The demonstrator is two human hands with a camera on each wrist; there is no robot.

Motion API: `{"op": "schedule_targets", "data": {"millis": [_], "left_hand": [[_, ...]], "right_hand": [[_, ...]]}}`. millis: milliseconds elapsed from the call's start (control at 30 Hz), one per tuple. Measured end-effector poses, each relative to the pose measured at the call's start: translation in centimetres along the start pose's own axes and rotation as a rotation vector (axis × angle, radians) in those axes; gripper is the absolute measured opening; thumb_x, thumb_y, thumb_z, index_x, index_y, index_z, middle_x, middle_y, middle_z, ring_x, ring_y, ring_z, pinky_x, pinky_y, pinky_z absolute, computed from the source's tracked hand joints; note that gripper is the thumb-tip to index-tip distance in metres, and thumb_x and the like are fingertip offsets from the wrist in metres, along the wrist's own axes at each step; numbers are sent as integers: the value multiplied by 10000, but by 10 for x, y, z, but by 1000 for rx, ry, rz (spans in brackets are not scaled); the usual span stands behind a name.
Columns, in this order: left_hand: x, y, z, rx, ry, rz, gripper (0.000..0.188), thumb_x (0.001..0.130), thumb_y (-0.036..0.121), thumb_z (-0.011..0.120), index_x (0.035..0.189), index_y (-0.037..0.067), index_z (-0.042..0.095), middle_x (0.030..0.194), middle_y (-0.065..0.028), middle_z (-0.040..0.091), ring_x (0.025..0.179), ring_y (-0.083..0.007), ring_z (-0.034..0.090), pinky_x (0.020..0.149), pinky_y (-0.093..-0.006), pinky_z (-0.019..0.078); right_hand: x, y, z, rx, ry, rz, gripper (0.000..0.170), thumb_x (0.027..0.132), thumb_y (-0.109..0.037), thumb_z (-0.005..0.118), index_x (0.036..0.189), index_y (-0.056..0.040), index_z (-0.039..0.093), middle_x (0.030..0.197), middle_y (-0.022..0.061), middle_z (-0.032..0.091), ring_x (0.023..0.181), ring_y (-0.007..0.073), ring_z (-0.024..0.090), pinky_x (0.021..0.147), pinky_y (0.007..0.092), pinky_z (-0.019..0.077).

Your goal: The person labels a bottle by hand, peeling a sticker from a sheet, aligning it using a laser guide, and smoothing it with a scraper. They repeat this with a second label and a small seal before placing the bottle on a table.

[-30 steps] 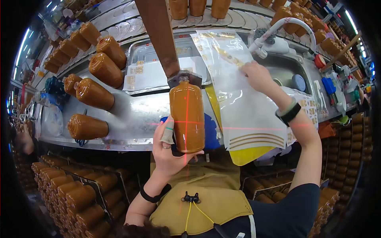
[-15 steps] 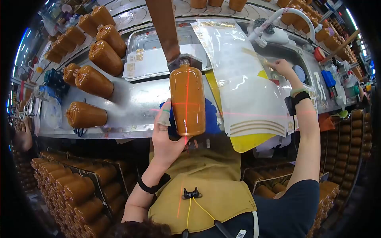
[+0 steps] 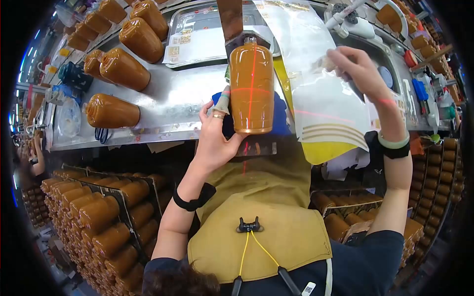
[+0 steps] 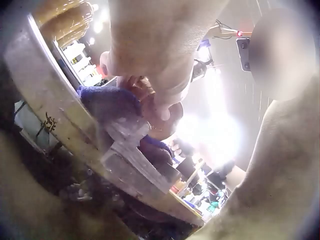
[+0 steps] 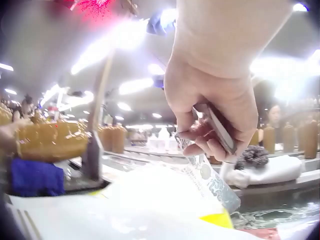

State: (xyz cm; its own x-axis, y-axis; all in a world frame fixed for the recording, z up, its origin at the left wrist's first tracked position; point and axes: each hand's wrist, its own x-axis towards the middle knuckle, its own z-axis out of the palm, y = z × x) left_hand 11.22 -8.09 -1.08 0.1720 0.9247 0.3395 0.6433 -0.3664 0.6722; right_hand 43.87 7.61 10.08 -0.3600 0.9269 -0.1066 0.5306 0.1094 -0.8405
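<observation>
Brown bottle (image 3: 252, 89) lies roughly level above the blue cloth (image 3: 282, 113), neck at the metal holder (image 3: 241, 37), over the steel surface (image 3: 165, 98); the left hand (image 3: 216, 138) has its grip round the lower end, thumb at the base, fingers along the side; the right hand (image 3: 363, 74) pinches a patterned film (image 5: 215, 185) above the white sheets (image 3: 323, 106) (a flat grey piece (image 5: 221, 129) also sits in this grip; cannot tell what it is).

Handling, judged by look: bottle rigid, likely heavy and brittle, its glossy coat slippery, more so if wet; best supported under the base, neck kept to the holder, broad side left bare; film light, limp, probably quick to crease or tear; take it at one edge with the fingertips, no hard pull.
</observation>
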Motion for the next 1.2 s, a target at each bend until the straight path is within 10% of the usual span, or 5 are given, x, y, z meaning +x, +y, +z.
{"op": "schedule_targets", "data": {"millis": [100, 567, 667, 767, 1200], "left_hand": [[7, 5, -3, 45, -93, 6, 924, 785, 180, 880, 1524, -70, 386, 1503, -234, 521, 1399, -370, 483, 1217, -545, 187], [26, 38, -26, -137, 24, 34, 1128, 756, 331, 926, 1607, -22, 276, 1578, -222, 430, 1460, -369, 411, 1217, -459, 320], [38, 40, -28, -1021, 77, -19, 719, 1059, 405, 597, 1584, -15, 344, 1515, -168, 514, 1388, -239, 502, 1184, -390, 373], [31, 40, -46, -1152, -111, -257, 495, 1104, 245, 530, 1518, -15, 453, 1436, -137, 593, 1331, -214, 556, 1139, -368, 426], [24, -5, -37, -948, -86, -469, 273, 972, 81, 743, 1194, 32, 593, 1022, 21, 596, 944, -71, 589, 882, -275, 520]], "right_hand": [[-7, -31, 28, 29, -148, -16, 468, 977, -486, 673, 824, -46, 719, 772, -7, 659, 735, 72, 566, 652, 246, 437], [-22, -97, 90, 253, -194, -277, 452, 974, -397, 730, 703, -50, 625, 617, -89, 457, 591, 19, 362, 521, 249, 261], [-28, -121, 86, 288, -340, -262, 296, 999, -220, 720, 815, -29, 588, 844, -24, 621, 817, 18, 531, 715, 210, 422], [-36, -118, 86, 435, -270, -278, 275, 989, -204, 734, 828, -34, 589, 809, -41, 572, 796, 23, 508, 712, 214, 417], [-61, -8, 120, 176, -17, 19, 263, 939, -224, 775, 819, -19, 661, 694, -51, 573, 651, 18, 478, 579, 225, 387]]}}
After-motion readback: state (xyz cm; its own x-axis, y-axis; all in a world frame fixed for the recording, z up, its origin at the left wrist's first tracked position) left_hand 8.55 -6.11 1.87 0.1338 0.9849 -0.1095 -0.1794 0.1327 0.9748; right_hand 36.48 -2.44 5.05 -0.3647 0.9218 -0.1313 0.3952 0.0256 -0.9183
